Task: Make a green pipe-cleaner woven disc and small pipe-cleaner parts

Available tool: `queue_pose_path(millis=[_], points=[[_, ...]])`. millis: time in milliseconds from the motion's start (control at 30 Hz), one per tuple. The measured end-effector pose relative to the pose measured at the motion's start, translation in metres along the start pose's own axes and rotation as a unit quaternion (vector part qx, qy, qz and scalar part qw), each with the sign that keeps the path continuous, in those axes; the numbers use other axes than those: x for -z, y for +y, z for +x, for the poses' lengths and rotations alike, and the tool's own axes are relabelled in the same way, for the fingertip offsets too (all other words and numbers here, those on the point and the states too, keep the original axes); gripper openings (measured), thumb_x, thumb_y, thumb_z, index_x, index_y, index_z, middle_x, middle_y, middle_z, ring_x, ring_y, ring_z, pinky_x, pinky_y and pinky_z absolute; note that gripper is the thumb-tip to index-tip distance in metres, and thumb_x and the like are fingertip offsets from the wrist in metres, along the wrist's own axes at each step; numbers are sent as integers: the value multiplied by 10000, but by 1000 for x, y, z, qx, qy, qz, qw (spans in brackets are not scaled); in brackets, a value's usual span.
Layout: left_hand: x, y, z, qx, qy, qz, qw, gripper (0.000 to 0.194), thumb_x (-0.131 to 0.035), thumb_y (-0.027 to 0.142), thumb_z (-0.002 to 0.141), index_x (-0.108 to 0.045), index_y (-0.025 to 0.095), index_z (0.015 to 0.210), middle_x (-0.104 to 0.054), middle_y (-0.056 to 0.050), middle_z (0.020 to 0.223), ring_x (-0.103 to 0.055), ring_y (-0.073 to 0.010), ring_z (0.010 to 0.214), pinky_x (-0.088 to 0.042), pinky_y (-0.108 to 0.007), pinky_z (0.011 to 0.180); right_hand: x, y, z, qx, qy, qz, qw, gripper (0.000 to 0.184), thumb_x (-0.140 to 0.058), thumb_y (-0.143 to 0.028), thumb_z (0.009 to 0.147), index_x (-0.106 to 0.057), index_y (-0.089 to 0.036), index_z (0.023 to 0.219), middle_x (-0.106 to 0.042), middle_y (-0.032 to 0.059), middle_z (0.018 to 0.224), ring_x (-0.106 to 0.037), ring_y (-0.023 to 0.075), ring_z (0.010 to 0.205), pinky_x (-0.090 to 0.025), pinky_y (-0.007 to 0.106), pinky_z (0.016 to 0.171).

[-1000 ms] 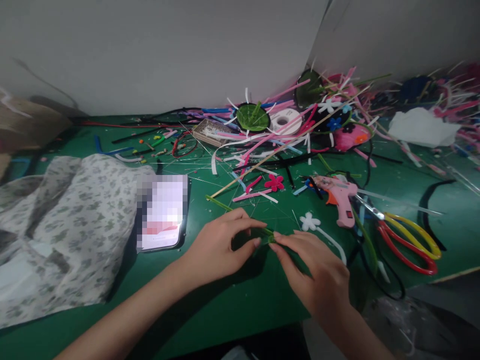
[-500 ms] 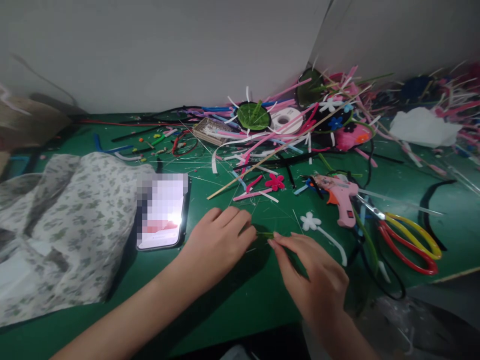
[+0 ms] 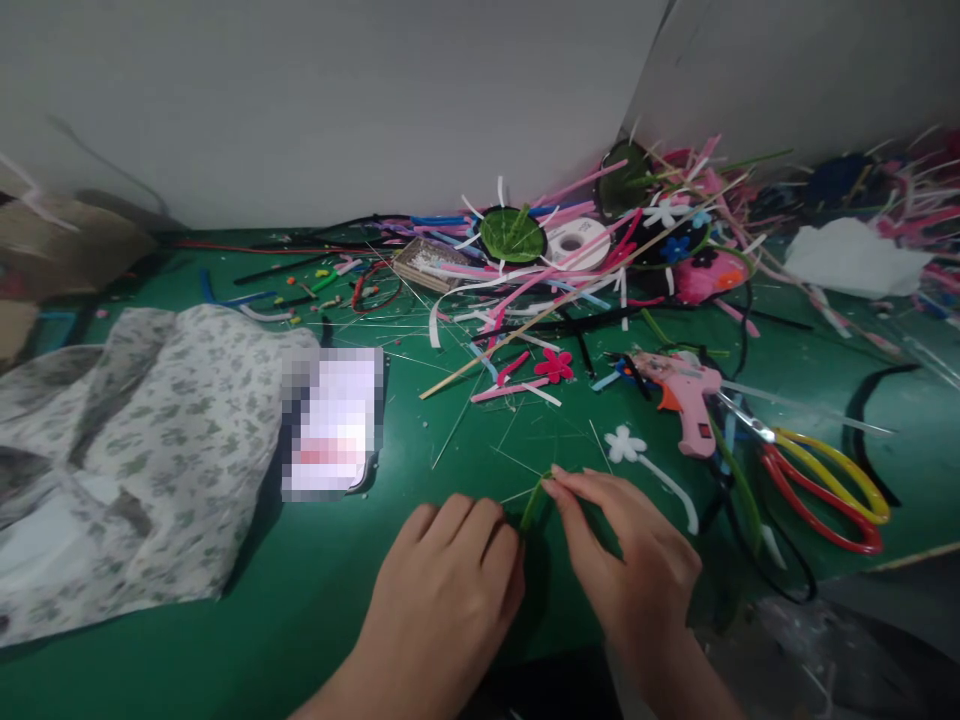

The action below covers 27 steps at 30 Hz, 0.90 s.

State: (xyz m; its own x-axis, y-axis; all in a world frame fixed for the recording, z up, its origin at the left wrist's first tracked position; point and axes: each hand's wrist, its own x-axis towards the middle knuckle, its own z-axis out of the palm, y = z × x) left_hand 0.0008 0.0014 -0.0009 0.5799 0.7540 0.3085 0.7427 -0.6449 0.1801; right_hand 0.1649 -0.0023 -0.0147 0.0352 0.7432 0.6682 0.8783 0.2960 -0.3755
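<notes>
A thin green pipe cleaner (image 3: 531, 505) runs between my two hands above the green table (image 3: 405, 455). My left hand (image 3: 454, 570) is closed on its lower end, fingers curled over so the grip itself is hidden. My right hand (image 3: 630, 550) pinches the upper end between thumb and forefinger, and the strip bends there. Just beyond my right hand lies a white pipe-cleaner flower (image 3: 625, 444) with a curved stem. Farther back is a red flower (image 3: 553, 365) of the same kind.
A phone (image 3: 337, 420) and a leaf-patterned cloth (image 3: 180, 440) lie left. At right are a pink glue gun (image 3: 694, 400) and scissors (image 3: 825, 490) with red and yellow handles. Behind them stretch a ribbon spool (image 3: 592, 245), a wooden stick (image 3: 525, 325) and heaped pipe cleaners.
My left hand has moved down toward me, turning the green pipe cleaner from nearly level to slanted. My right hand stays almost in place, still pinching. The view has shifted slightly.
</notes>
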Motion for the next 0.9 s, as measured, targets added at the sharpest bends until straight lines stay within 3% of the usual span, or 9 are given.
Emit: queue_pose_path(millis=[233, 667, 900], points=[[-9, 21, -14, 45, 14, -14, 999, 131, -600, 116, 758, -563, 223, 693, -570, 15, 707, -471, -206, 680, -266, -355, 612, 1, 0, -1, -3, -5, 2, 1000, 47, -661, -139, 856, -691, -173, 868, -749, -7, 821, -692, 94, 754, -524, 184, 836], [-11, 32, -28, 46, 29, -55, 997, 105, -593, 140, 723, -555, 224, 673, -612, 29, 730, -468, -180, 679, -283, -337, 606, 1, 1, -1, -15, -5, 5, 1000, 51, -661, -139, 855, -691, -175, 874, -748, -11, 818, -689, 90, 746, -516, 176, 826], [-24, 37, -38, 29, 46, -61, 997, 105, -599, 146, 671, -534, 227, 655, -606, 30, 696, -476, -177, 656, -289, -325, 585, 0, 0, 0, -20, -7, 3, 1000, 44, -663, -148, 853, -690, -182, 862, -747, -18, 809, -688, 88, 736, -518, 172, 809]])
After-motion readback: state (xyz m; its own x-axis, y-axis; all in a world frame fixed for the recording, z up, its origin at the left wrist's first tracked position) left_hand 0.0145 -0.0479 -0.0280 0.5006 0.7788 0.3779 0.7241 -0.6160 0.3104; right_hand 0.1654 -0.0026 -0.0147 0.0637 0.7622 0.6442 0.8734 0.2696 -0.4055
